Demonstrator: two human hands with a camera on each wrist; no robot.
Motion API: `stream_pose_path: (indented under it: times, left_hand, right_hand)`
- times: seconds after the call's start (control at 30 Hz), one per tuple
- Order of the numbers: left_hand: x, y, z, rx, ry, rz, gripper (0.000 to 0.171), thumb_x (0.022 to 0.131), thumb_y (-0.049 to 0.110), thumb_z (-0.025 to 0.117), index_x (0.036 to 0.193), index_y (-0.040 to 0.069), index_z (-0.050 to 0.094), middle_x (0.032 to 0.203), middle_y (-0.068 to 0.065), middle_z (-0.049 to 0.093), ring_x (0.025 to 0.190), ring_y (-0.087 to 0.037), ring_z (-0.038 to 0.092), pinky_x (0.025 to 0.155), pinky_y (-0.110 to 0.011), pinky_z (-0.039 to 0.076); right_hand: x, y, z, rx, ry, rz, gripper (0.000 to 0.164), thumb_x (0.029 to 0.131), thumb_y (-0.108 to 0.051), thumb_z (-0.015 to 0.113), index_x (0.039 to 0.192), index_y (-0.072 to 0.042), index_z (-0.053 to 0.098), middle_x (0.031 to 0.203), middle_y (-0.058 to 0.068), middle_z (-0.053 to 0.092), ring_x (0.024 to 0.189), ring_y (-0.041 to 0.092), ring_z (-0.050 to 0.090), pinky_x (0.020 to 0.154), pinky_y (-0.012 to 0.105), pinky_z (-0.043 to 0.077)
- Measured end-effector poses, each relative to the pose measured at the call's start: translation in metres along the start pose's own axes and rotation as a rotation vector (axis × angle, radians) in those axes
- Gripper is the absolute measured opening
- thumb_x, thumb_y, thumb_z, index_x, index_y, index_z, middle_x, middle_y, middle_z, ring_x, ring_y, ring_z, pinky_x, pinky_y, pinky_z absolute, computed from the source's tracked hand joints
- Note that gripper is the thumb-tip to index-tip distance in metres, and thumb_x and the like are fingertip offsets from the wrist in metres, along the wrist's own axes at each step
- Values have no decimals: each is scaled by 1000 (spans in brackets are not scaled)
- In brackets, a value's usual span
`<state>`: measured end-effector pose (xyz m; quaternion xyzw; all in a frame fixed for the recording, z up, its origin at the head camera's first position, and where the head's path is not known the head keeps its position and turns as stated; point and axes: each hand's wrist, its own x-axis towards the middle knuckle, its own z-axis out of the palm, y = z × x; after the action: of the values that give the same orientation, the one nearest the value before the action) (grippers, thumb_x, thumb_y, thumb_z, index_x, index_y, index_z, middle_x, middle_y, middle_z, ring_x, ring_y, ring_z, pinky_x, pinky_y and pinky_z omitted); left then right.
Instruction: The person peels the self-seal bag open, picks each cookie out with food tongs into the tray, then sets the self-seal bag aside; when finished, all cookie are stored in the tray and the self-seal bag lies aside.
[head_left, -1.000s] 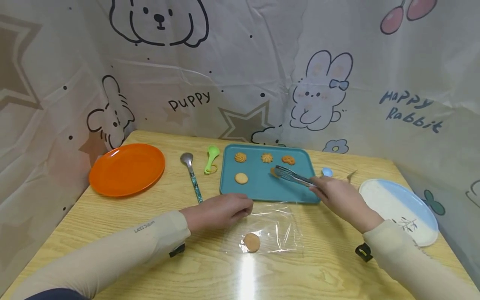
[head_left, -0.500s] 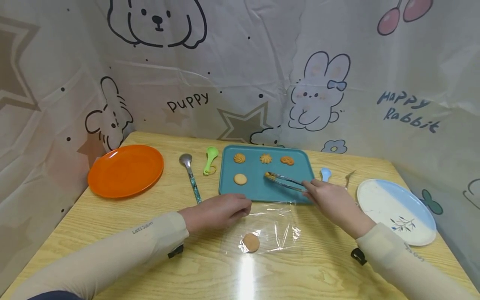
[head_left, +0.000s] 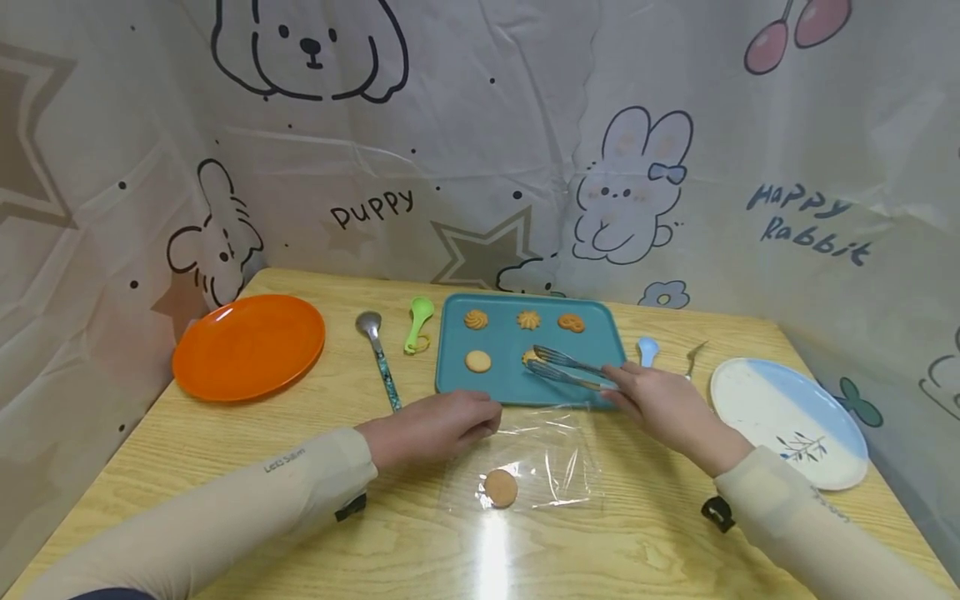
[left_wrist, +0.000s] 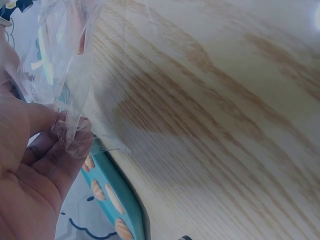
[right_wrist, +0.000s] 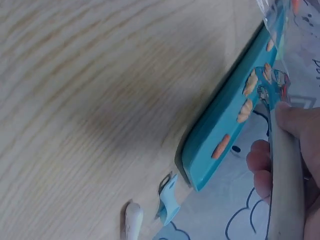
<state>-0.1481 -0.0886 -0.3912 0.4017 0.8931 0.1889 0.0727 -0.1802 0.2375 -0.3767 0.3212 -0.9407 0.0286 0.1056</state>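
Note:
My left hand (head_left: 438,427) pinches the edge of a clear plastic bag (left_wrist: 75,125) between thumb and fingers. A round brown cookie (head_left: 500,488) lies inside the bag (head_left: 543,458) on the table. With curled fingers, my right hand (head_left: 670,407) holds metal tongs (head_left: 564,377) over the teal tray (head_left: 498,393). The tongs' tips are spread apart at a small cookie (head_left: 528,357), which they partly cover; I cannot tell whether they touch it. On the tray also lie a plain round cookie (head_left: 477,361), a swirl cookie (head_left: 476,319), a flower-shaped cookie (head_left: 528,320) and a pretzel-shaped cookie (head_left: 571,322).
Left of the tray are an orange plate (head_left: 251,348), a metal spoon (head_left: 381,358) and a green measuring spoon (head_left: 417,323). To its right are a light blue spoon (head_left: 647,350), a fork (head_left: 693,358) and a white-and-blue plate (head_left: 765,417). A printed cloth (head_left: 450,167) hangs behind.
The cookie at the tongs has shifted left and nearer on the tray, and the tongs' tips have spread apart. My left hand stays at the bag.

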Motion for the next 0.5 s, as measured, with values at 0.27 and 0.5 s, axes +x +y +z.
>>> stream_pose_path:
  times: [0.27, 0.5]
  left_hand:
    - [0, 1, 1, 6, -4, -5, 12, 100, 19, 53, 89, 17, 56, 80, 8, 49, 76, -6, 46, 64, -17, 40]
    - [1, 2, 1, 14, 3, 4, 13, 101, 20, 52, 89, 16, 56, 79, 8, 48, 75, -7, 45, 64, -17, 39]
  right_hand:
    - [-9, 16, -25, 358, -101, 165, 45, 99, -36, 54, 131, -3, 59, 117, 19, 68, 100, 33, 68, 83, 47, 55]
    - [-33, 38, -47, 567, -272, 234, 38, 99, -38, 54, 123, -11, 62, 73, 0, 61, 56, 8, 52, 50, 26, 44]
